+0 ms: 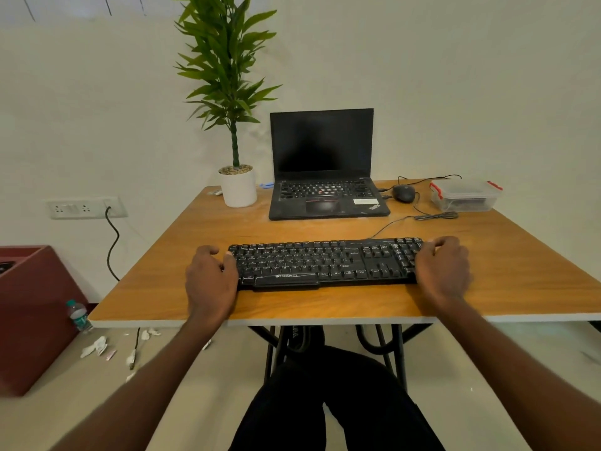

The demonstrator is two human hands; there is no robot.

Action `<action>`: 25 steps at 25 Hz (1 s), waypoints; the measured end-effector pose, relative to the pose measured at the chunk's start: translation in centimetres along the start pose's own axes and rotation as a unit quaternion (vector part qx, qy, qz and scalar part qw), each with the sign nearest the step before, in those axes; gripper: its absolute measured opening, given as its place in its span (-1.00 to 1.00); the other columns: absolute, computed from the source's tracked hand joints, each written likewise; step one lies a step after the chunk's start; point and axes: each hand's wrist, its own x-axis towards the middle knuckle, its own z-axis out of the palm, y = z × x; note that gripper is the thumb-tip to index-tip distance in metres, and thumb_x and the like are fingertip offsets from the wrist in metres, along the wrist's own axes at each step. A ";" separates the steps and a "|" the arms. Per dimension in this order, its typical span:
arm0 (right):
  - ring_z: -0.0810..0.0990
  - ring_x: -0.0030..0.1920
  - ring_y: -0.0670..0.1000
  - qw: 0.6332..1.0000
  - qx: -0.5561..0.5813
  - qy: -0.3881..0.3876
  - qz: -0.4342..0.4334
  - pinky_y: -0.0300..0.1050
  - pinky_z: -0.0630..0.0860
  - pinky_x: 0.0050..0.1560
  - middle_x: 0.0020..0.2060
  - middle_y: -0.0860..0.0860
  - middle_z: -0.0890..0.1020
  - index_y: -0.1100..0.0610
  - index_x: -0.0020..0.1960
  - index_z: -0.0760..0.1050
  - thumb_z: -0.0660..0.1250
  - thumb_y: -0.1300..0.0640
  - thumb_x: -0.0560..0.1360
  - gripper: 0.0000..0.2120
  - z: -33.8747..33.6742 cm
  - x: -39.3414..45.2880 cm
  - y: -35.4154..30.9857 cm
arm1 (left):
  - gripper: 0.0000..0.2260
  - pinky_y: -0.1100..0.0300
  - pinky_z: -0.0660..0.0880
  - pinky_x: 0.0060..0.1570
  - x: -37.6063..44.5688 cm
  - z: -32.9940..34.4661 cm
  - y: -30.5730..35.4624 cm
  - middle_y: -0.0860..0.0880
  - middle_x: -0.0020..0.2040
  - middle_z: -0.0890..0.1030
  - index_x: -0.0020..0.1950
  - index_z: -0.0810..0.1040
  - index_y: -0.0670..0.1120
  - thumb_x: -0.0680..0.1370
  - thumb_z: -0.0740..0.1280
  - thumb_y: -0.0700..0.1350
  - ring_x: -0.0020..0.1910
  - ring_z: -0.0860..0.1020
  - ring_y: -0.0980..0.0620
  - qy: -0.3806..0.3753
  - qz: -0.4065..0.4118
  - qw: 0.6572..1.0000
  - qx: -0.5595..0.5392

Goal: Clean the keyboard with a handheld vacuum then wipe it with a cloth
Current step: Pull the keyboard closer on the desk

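keyboard (325,263) | left hand (210,278), right hand (443,266) grip its ends | near table (325,307) edge; bare wood far side toward laptop (325,167)

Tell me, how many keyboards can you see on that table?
2. A separate black keyboard lies near the front edge, with the left hand and right hand at its ends. The other is built into the open laptop behind it. None seems hidden.

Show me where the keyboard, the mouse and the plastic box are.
keyboard (325,263): head view, on the middle key rows.
mouse (404,193): head view, on its black top shell.
plastic box (465,196): head view, on its clear front wall under the lid.
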 end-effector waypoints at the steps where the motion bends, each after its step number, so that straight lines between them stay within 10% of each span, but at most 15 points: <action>1: 0.53 0.16 0.21 1.000 0.004 -0.001 -0.001 0.24 0.44 0.21 0.17 0.19 0.54 0.14 0.22 0.46 0.17 -0.01 0.66 -0.73 0.0 0.1 0.1 | -0.68 0.01 0.46 -0.17 0.1 0.1 -0.2 -0.07 -0.21 0.61 0.36 0.52 -0.24 0.71 0.29 -0.04 -0.20 0.57 -0.06 0.000 0.003 1.000 0.002; 6: 0.52 0.17 0.17 0.998 0.023 0.016 -0.060 0.25 0.48 0.18 0.17 0.13 0.53 0.08 0.20 0.47 0.22 0.06 0.63 -0.81 0.2 0.2 0.2 | -0.65 -0.14 0.50 0.12 0.0 0.5 -0.3 -0.17 0.18 0.60 0.39 0.51 -0.20 0.71 0.28 0.00 0.18 0.52 -0.17 -0.009 0.040 0.998 0.049; 19: 0.51 0.11 -0.04 0.926 -0.004 -0.046 -0.374 0.10 0.47 0.13 0.08 -0.05 0.57 0.02 0.17 0.50 0.28 0.18 0.60 -0.83 -0.1 2.2 -0.8 | -0.61 0.03 0.35 0.43 -0.6 5.2 8.2 0.05 0.35 0.58 0.46 0.48 0.02 0.74 0.13 0.18 0.33 0.49 0.09 -0.166 0.230 0.946 0.158; 25: 0.62 -0.13 -0.06 0.947 0.040 -0.137 -0.287 0.01 0.57 -0.11 -0.18 -0.10 0.64 -0.06 0.05 0.52 0.26 0.11 0.65 -0.90 0.0 8.9 -0.1 | -0.55 0.02 0.38 0.46 1.5 13.7 14.2 0.00 0.47 0.57 0.61 0.39 0.04 0.75 0.15 0.18 0.42 0.52 0.01 -0.272 0.289 0.911 0.112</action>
